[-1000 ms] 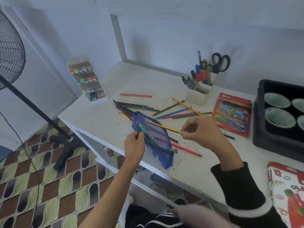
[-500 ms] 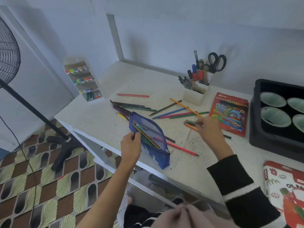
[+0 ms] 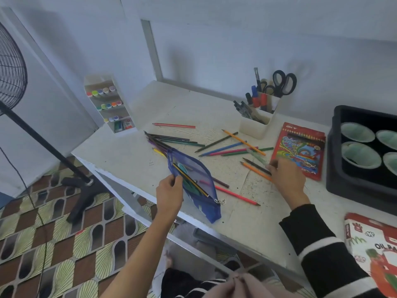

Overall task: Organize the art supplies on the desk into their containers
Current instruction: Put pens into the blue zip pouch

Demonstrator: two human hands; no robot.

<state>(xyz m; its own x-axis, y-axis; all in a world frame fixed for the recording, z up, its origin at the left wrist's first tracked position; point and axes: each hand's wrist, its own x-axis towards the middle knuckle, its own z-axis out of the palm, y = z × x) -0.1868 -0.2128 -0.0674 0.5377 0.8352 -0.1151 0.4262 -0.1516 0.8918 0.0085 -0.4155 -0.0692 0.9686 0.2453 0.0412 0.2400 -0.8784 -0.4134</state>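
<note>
The left hand [image 3: 169, 192] pinches the blue pouch [image 3: 194, 168] by its rim; keep that mouth wide. The right hand [image 3: 286, 177] curls over two pencils [image 3: 255, 171] at two o'clock, grasp unclear: gather both and slide them in lengthwise.

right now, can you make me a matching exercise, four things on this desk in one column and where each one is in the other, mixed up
Things:
1. blue mesh pencil pouch
2. black-handled scissors
3. red coloured-pencil box
4. pale green bowls

Places:
A. standing in the white desk organiser
B. inside the black tray
C. gripped by the left hand
D. flat on the desk, beside the right hand

Pairs: 1-C, 2-A, 3-D, 4-B
</note>
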